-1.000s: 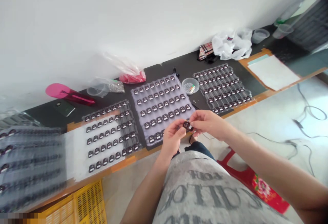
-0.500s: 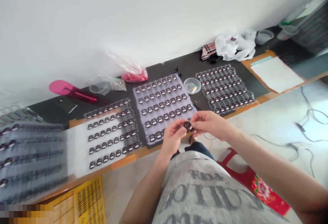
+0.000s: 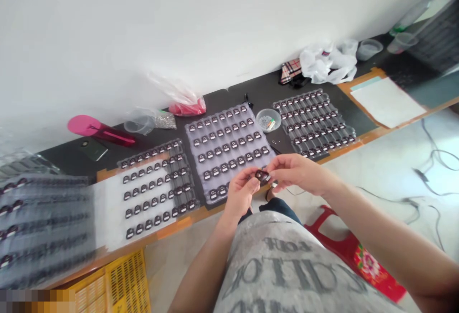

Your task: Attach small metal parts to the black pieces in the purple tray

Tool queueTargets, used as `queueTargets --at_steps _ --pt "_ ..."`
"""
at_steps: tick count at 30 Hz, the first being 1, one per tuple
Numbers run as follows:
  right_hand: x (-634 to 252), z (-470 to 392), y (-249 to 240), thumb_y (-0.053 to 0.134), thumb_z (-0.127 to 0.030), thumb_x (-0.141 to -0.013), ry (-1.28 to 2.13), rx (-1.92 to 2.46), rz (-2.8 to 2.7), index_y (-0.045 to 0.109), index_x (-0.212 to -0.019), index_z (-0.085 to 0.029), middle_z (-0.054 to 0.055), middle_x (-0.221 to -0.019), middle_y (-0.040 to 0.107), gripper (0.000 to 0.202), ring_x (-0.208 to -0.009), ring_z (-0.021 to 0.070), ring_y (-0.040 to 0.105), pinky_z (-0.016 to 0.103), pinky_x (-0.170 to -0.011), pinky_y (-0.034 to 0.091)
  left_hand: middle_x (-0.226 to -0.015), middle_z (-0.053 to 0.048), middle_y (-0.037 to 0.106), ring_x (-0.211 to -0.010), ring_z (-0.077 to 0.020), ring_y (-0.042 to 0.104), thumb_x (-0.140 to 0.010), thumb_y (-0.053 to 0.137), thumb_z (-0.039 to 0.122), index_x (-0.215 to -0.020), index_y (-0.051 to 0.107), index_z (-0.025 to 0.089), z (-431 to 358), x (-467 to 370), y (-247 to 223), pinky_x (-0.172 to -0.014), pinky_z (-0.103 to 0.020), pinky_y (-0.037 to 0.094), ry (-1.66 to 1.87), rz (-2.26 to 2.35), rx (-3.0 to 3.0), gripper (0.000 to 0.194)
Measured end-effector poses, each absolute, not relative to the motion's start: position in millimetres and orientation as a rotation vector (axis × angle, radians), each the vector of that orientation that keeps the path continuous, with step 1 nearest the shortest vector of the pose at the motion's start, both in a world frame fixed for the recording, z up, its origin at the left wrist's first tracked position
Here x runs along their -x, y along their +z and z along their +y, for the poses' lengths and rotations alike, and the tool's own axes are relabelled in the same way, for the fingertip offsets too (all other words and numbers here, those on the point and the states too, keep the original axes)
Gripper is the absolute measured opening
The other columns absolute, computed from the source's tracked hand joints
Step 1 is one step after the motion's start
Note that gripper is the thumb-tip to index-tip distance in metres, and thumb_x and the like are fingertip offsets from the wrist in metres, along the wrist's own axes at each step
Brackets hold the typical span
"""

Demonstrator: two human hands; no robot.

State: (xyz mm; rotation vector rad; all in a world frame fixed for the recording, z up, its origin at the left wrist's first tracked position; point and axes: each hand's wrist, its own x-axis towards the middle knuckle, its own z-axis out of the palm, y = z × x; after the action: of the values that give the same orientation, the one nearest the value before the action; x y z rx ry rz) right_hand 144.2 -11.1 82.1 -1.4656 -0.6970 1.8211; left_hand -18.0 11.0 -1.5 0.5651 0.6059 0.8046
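Between my two hands is a small black part with a white label, held above the front edge of the table. My left hand pinches its left side between thumb and fingers. The fingertips of my right hand close on its right side. Just behind my hands lies a lilac tray with rows of similar black parts. A clear tray of such parts is to its left, and another clear tray is to its right. A round tub with small pieces stands between the trays.
A tall stack of trays is at the left, above a yellow crate. Along the wall are a pink object, a phone, a bag with red contents and white plastic bags. A red stool and cables are on the floor.
The black part has turned slightly between my fingers and looks more tilted. Both hands stay almost in the same place, and the trays have not changed.
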Motion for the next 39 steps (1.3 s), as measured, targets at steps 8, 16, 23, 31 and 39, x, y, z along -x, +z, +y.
queueTargets --at_steps 8,16,23,31,39 --pt "-158.8 -12.1 88.4 0.068 -0.025 -0.070 1.680 1.411 -0.595 0.054 -0.078 -0.016 0.001 -0.079 0.063 0.018 -0.073 0.0130 0.064 0.029 -0.067 0.056 -0.071 0.000 0.060 -0.053 -0.0039 0.042 -0.066 0.072 0.023 -0.089 0.068 0.021 14.8 18.3 1.5 -0.051 -0.019 0.031 0.807 0.600 -0.569 0.024" --pt "-155.0 -12.5 81.4 0.067 -0.025 -0.071 1.651 1.346 -0.539 0.053 -0.081 -0.017 -0.002 -0.072 0.060 0.019 -0.068 0.0116 0.065 0.029 -0.068 0.056 -0.075 0.000 0.060 -0.059 -0.0061 0.048 -0.067 0.071 0.023 -0.092 0.067 0.020 14.8 18.8 6.4 -0.056 -0.020 0.037 0.769 0.634 -0.624 0.026" --pt "-158.3 -13.8 77.2 0.070 -0.024 -0.067 1.617 1.331 -0.559 0.054 -0.083 -0.017 -0.003 -0.073 0.060 0.023 -0.069 0.0102 0.062 0.029 -0.071 0.054 -0.078 -0.002 0.061 -0.060 -0.0076 0.048 -0.066 0.072 0.022 -0.091 0.067 0.020 13.1 17.1 8.8 -0.057 -0.022 0.039 0.750 0.618 -0.626 0.026" --pt "-160.2 -14.0 67.6 0.072 -0.027 -0.064 1.572 1.360 -0.513 0.055 -0.084 -0.017 -0.003 -0.075 0.058 0.028 -0.068 0.0104 0.062 0.029 -0.070 0.054 -0.073 -0.001 0.059 -0.056 -0.0054 0.044 -0.066 0.071 0.023 -0.091 0.067 0.020 16.5 16.2 6.1 -0.053 -0.020 0.035 0.758 0.622 -0.559 0.025" --pt "-194.4 -28.1 -45.1 0.061 -0.023 -0.068 1.110 1.946 -0.510 0.054 -0.083 -0.015 -0.002 -0.066 0.056 0.018 -0.062 0.0093 0.059 0.026 -0.063 0.052 -0.074 -0.001 0.057 -0.053 -0.0040 0.040 -0.068 0.070 0.022 -0.093 0.066 0.019 23.1 27.7 3.6 -0.052 -0.021 0.031 0.792 0.629 -0.563 0.025"
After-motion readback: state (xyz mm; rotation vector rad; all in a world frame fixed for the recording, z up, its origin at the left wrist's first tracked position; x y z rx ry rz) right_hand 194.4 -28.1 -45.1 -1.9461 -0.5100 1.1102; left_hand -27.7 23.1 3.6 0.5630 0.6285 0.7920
